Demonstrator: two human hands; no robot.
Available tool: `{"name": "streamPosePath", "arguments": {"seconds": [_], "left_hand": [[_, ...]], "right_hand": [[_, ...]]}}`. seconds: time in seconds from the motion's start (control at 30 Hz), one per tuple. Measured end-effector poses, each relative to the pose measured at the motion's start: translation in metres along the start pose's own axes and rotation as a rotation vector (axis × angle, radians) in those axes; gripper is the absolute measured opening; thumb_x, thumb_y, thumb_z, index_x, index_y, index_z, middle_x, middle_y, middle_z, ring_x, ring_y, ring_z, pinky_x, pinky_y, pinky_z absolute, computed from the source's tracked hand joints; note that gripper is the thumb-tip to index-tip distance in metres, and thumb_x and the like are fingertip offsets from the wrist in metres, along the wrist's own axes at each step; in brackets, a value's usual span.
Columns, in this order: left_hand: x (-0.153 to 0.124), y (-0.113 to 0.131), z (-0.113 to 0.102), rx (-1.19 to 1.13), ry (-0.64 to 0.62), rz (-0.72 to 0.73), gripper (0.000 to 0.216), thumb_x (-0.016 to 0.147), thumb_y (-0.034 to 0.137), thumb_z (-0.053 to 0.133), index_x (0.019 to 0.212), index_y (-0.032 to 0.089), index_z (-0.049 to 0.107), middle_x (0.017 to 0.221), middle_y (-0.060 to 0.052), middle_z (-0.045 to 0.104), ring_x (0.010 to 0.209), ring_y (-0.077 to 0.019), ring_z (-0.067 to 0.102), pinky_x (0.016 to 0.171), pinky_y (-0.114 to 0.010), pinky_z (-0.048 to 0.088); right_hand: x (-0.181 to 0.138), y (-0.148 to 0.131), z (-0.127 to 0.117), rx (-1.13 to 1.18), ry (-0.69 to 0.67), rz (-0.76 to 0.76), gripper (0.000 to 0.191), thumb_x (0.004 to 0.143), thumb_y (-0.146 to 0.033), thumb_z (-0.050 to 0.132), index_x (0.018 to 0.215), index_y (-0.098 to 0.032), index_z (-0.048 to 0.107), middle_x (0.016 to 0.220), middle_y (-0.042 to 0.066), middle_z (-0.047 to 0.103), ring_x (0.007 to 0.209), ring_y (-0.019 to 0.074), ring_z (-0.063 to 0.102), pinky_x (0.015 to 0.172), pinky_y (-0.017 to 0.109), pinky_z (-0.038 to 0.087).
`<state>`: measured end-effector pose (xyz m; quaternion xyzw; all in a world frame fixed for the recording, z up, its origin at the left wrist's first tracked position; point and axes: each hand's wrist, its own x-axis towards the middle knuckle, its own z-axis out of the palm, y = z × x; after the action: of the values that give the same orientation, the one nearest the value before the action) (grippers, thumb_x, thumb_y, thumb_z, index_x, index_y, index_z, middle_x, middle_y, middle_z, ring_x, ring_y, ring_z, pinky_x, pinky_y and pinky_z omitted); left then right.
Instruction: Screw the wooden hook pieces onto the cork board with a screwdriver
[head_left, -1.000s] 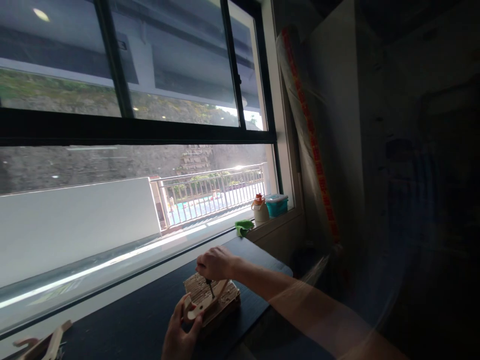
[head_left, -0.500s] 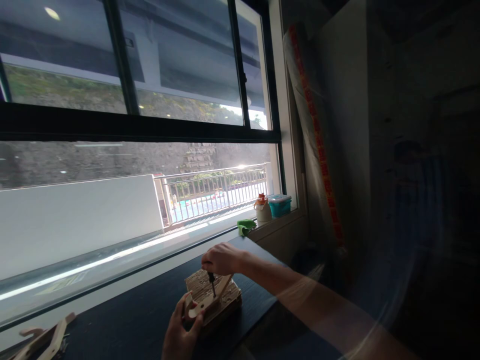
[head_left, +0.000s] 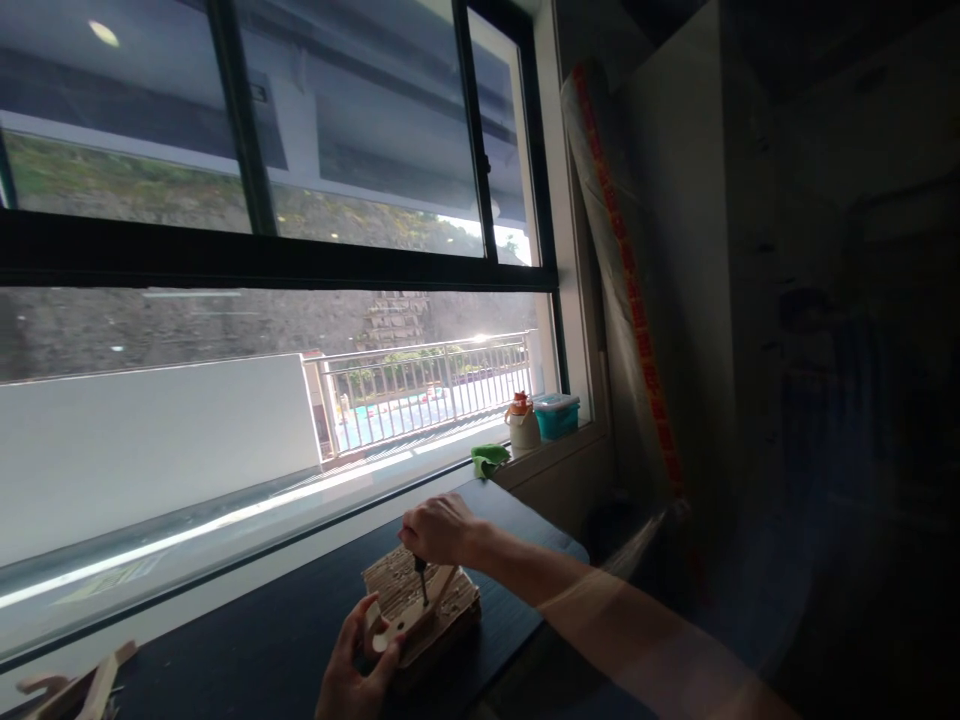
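In my right hand (head_left: 439, 528), fingers closed round its handle, is a dark screwdriver (head_left: 421, 582). Its shaft points down, with the tip on a pale wooden piece (head_left: 409, 620) that has a dark hole in it. My left hand (head_left: 356, 655) grips the near left end of this piece between thumb and fingers. Beneath lies a rough, layered block (head_left: 465, 603), seemingly corrugated cardboard, on the dark table (head_left: 247, 620). Small bits are scattered over the block's top. The handle is mostly hidden inside my right fist.
More wooden parts (head_left: 94, 685) lie at the table's left front. On the windowsill stand a jug-like bottle (head_left: 523, 425) with an orange top, a teal box (head_left: 557, 418) and a green cloth (head_left: 490, 460). A long wrapped roll (head_left: 622, 250) leans right of the window.
The view has shifted slightly. Both hands keep their grips, and the screwdriver stays upright on the wooden piece with little visible movement.
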<state>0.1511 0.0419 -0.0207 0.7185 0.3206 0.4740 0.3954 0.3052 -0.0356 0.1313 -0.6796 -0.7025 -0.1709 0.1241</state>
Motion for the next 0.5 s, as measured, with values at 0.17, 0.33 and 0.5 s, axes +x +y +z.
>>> {"name": "streamPosePath", "arguments": {"seconds": [0.17,0.33,0.5], "left_hand": [[0.001,-0.01,-0.002,0.023,-0.022,0.017,0.058,0.056,0.045,0.07,0.106,0.019,0.059,0.085,-0.002,0.067,0.083,-0.0241,0.065,0.077,-0.035,0.054],[-0.001,-0.003,0.001,-0.093,-0.081,0.008,0.057,0.057,0.041,0.071,0.109,0.022,0.059,0.095,-0.005,0.07,0.091,-0.0257,0.065,0.078,-0.035,0.055],[-0.001,0.005,0.001,-0.111,-0.082,-0.027,0.053,0.053,0.041,0.074,0.1,0.02,0.064,0.095,-0.006,0.071,0.094,-0.0277,0.065,0.081,-0.036,0.055]], "right_hand": [[-0.003,0.004,-0.011,0.012,-0.057,-0.155,0.025,0.08,-0.032,0.046,0.092,-0.021,0.065,0.085,0.005,0.07,0.077,0.0203,0.063,0.061,0.028,0.04],[-0.006,0.004,-0.007,0.078,-0.062,-0.224,0.027,0.086,-0.034,0.041,0.095,-0.022,0.063,0.088,0.004,0.069,0.077,0.0166,0.062,0.062,0.026,0.037],[-0.006,0.004,0.006,0.109,-0.006,-0.137,0.028,0.088,-0.037,0.043,0.094,-0.02,0.063,0.089,0.004,0.069,0.079,0.0149,0.062,0.064,0.024,0.037]]}}
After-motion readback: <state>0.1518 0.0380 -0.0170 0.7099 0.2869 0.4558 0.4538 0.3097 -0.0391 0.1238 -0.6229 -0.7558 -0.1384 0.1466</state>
